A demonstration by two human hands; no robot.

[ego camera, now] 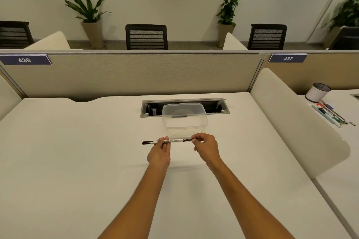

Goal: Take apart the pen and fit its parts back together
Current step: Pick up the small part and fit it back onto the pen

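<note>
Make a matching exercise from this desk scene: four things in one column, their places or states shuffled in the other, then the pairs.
Things:
1. pen
2. tub
3. cup
4. left hand

Places or states:
A. on the neighbouring desk, right
B. grips the pen's barrel
C. held level between both hands
D. stands on the desk behind the pen

Pairs: 1-C, 2-D, 3-A, 4-B

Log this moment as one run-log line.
stage: pen whole | pen: held level above desk | left hand: pinches barrel | right hand: pinches right end
</note>
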